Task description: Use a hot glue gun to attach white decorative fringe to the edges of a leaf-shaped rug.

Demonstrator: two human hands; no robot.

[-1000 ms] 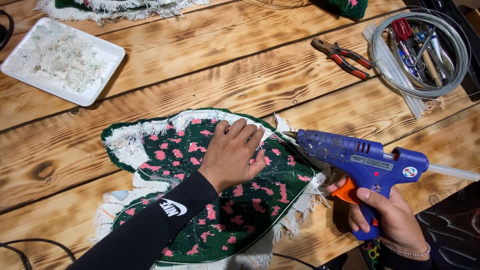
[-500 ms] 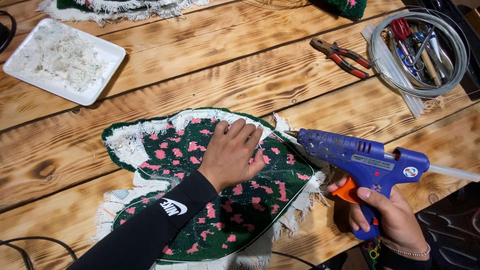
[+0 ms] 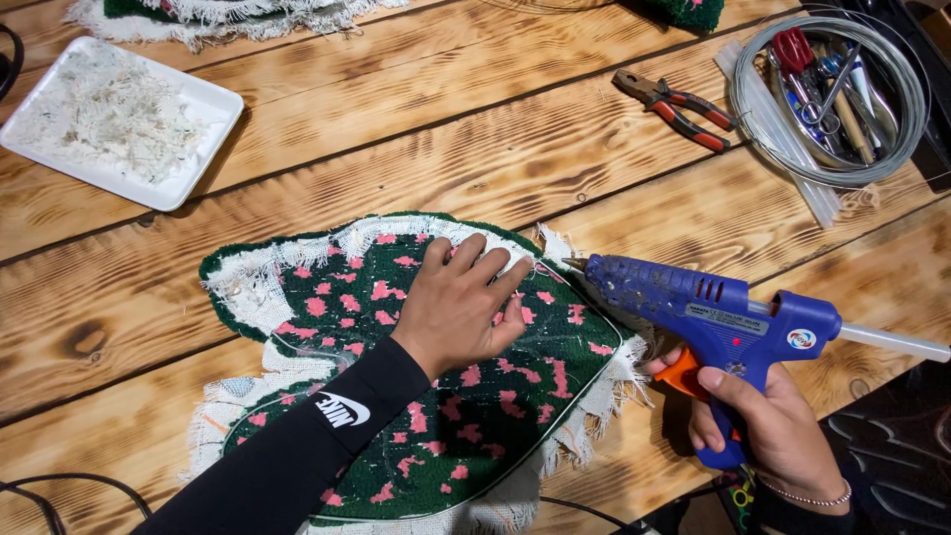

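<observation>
A dark green tufted rug piece (image 3: 446,416) with pink spots and frayed white backing lies face down on the wooden table. My left hand (image 3: 464,302) presses flat on it near its upper right edge, fingers spread toward the folded white border. My right hand (image 3: 768,426) grips the handle of a blue hot glue gun (image 3: 693,307) with an orange trigger. The gun's metal nozzle points left and sits at the rug's edge, just beside my left fingertips. A glue stick sticks out of the gun's back end.
A white tray (image 3: 203,104) of fabric scraps sits at the far left. Red-handled pliers (image 3: 679,107) lie at the back right, beside a wire coil (image 3: 897,144) ringing a tray of tools, with clear glue sticks (image 3: 783,149) alongside. More rug pieces (image 3: 238,12) lie along the far edge.
</observation>
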